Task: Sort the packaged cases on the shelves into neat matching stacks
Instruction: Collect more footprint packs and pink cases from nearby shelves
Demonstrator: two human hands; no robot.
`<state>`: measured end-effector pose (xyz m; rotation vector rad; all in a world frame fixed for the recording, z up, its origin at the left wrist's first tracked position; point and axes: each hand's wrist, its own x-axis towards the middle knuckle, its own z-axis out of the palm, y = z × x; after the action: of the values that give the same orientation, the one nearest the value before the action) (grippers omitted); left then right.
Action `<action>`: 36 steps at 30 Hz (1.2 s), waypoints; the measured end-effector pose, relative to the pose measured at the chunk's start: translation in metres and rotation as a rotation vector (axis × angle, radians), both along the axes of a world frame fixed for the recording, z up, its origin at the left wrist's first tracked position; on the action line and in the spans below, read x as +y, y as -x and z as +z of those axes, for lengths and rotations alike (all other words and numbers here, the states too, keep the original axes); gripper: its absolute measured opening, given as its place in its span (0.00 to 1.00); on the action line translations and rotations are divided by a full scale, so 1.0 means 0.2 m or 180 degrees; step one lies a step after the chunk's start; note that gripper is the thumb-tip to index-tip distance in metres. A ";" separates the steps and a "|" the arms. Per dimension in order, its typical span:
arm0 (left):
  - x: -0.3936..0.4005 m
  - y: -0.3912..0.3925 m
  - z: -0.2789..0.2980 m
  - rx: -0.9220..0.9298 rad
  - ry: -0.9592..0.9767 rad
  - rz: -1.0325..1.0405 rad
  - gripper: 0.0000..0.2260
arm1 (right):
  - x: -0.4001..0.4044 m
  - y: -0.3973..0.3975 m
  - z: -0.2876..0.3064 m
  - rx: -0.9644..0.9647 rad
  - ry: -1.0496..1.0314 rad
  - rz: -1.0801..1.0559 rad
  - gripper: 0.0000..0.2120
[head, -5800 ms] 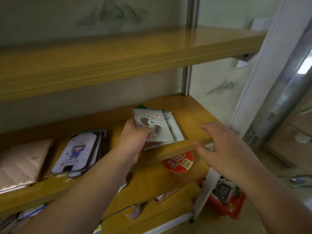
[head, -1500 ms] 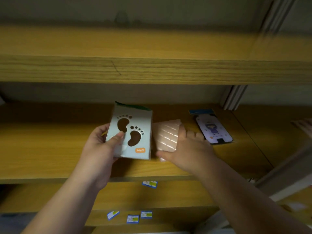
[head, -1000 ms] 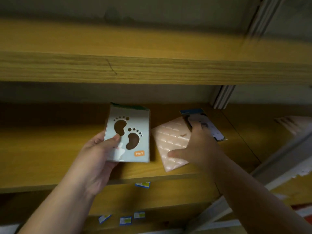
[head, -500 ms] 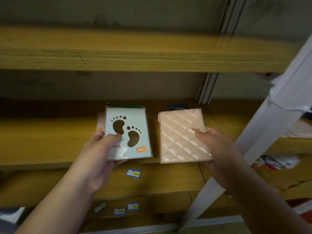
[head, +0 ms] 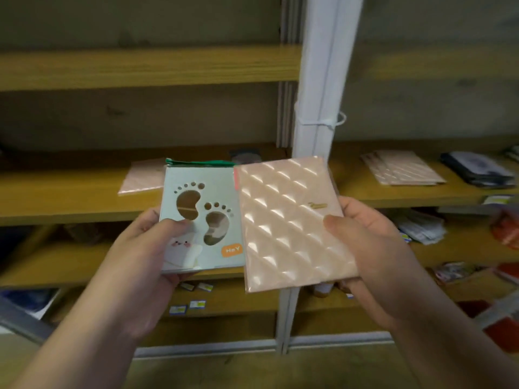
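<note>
My left hand grips a pale blue packaged case with footprint cutouts; a green-edged pack shows behind its top. My right hand holds a pink quilted packaged case beside it, both raised in front of the shelves. Another pink quilted case lies on the middle shelf at the left. A stack of pink quilted cases rests on the right-hand shelf, with dark cases further right.
A white upright post divides the two wooden shelf bays. Small blue price tags stick to the lower shelf edges. Loose packs and red items clutter the lower right shelves.
My right hand picked the pink quilted case up off the shelf and brought it level with the footprint case. The view swung right, bringing the white post and right bay into sight.
</note>
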<state>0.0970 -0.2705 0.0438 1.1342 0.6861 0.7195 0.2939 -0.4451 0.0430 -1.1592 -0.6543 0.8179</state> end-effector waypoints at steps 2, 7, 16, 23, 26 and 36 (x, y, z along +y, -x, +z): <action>-0.17 -0.05 0.01 0.0001 -0.0025 -0.0073 0.16 | -0.16 -0.07 0.00 0.0067 0.0052 -0.0052 0.17; -0.46 -0.26 0.02 0.0186 -0.0037 -0.0293 0.13 | -0.50 -0.27 -0.04 0.0394 0.0200 -0.0412 0.11; -0.77 -0.81 0.00 0.0387 0.0203 -0.0926 0.14 | -0.91 -0.65 -0.08 0.0456 0.0324 -0.1173 0.12; -0.80 -1.28 -0.09 0.0364 0.0317 -0.0957 0.14 | -1.04 -0.98 -0.10 0.0187 0.0707 -0.1453 0.11; -0.75 -1.48 -0.13 0.0341 0.0445 -0.0984 0.13 | -1.03 -1.15 -0.08 0.0203 0.0810 -0.1645 0.12; -0.50 -2.03 -0.13 0.0315 0.0425 -0.0731 0.11 | -0.81 -1.71 -0.08 -0.0451 0.1223 -0.1628 0.09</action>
<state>0.5031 -0.3711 0.0183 1.1094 0.6641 0.4191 0.6358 -0.6061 0.0273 -1.6573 -0.2908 0.4321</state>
